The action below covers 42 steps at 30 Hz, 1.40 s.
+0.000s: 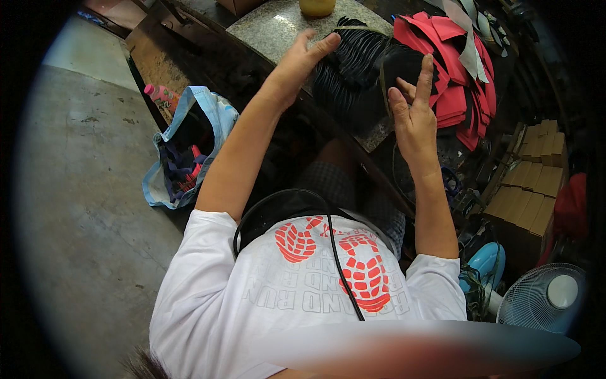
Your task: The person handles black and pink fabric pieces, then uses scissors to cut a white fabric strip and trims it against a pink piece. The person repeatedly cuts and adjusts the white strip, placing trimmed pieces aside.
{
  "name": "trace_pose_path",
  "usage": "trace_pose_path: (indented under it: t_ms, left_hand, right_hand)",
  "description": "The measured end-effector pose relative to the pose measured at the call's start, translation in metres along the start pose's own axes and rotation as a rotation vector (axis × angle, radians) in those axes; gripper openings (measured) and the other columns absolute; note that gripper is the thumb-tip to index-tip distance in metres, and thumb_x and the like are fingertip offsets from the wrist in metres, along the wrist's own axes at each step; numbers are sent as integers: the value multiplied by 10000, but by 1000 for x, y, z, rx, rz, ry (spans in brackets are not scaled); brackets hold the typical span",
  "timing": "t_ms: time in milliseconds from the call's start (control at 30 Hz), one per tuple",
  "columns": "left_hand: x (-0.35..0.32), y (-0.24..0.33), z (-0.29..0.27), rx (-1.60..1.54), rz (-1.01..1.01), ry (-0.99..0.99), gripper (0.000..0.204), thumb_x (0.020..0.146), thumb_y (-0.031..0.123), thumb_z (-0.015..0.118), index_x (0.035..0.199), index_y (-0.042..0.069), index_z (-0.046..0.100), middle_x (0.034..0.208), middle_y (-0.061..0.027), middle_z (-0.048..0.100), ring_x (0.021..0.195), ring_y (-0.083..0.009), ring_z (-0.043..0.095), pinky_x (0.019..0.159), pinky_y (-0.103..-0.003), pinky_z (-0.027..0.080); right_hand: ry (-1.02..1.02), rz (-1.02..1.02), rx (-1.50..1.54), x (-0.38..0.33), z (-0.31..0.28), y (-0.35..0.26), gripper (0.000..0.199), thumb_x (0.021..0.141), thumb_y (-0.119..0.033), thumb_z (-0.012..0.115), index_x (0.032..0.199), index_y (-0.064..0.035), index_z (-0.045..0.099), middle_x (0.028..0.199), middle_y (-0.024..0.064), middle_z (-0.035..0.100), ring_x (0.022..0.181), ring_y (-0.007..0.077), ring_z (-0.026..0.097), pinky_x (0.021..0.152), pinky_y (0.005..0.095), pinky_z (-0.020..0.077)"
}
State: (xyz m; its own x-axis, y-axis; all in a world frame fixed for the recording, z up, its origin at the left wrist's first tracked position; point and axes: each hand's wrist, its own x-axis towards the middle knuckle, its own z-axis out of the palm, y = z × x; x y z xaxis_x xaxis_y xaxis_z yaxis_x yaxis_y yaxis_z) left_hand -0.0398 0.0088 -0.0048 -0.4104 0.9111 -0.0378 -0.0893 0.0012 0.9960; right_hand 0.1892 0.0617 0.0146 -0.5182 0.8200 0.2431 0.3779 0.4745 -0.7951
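A stack of thin black pieces (356,79), fanned at its left side, lies between my two hands on a speckled stone slab (271,28). My left hand (295,68) is at the stack's left edge, thumb stretched toward it and fingers apart. Over on the right side, my right hand (415,114) has its index finger extended and thumb apart, with other fingers partly bent and partly hidden. A thin, pale greenish strip (383,82) runs across the stack, close to my right thumb. Neither hand visibly grips anything.
Red pieces (445,69) are piled right of the stack. A yellow container (317,7) stands at the slab's back. On the left are a blue bag (224,123) and a pink-capped bottle (163,98). Brown boxes (536,170) and a fan (536,300) are at the right.
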Motion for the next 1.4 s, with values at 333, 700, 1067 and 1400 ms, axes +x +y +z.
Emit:
trace_pose_path:
  t_ms: [333,700,1067,1400]
  left_hand:
    - [-42,-24,43,-143,284,-95,849,844,379,806,1487,28,376,1423,-198,442,1349,-302,440,1135,-392,348]
    - [8,3,32,899,579,301,877,689,348,853,1425,123,433,1339,-272,465,1146,-462,569,930,-508,526]
    - [16,15,36,916,592,3,974,706,449,852,1511,126,410,1468,-316,429,1345,-506,436,1114,-500,391]
    - [-9,-36,45,597,493,127,1137,636,139,848,1579,152,212,1553,-273,302,1461,-469,273,1173,-481,321]
  right_hand:
    - [137,-200,160,-13,24,1,982,942,-163,669,1602,-58,-50,1607,278,248,1422,336,408,1111,391,385]
    - [21,-187,210,81,50,34,1021,943,-163,660,1594,-71,-121,1630,216,116,1466,291,279,1166,382,273]
    - [47,-143,162,33,10,36,1170,904,-291,756,1587,-170,-186,1450,349,459,1334,350,513,1078,401,419]
    - [94,-271,200,61,44,36,990,943,-138,668,1604,-62,-66,1639,303,106,1529,377,182,1203,405,213]
